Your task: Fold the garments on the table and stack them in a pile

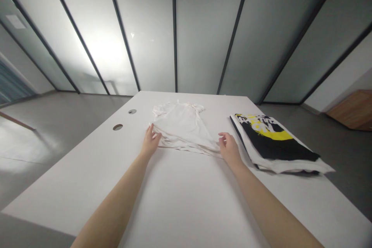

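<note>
A white T-shirt (181,122) lies spread on a white table, its short sleeves at the far end. Its near hem is wrinkled and bunched into several folds. My left hand (150,141) rests at the near left corner of the shirt, thumb and fingers apart, touching the cloth. At the near right corner is my right hand (229,149), its thumb side against the hem and its fingers bent loosely apart. Neither hand visibly closes on the fabric, though the undersides of the fingers are hidden.
A stack of folded shirts (270,147), with a black, yellow and white print on top, sits to the right. Two round holes (117,127) pierce the white table (186,190) at the left. Frosted glass panels (197,31) stand behind it.
</note>
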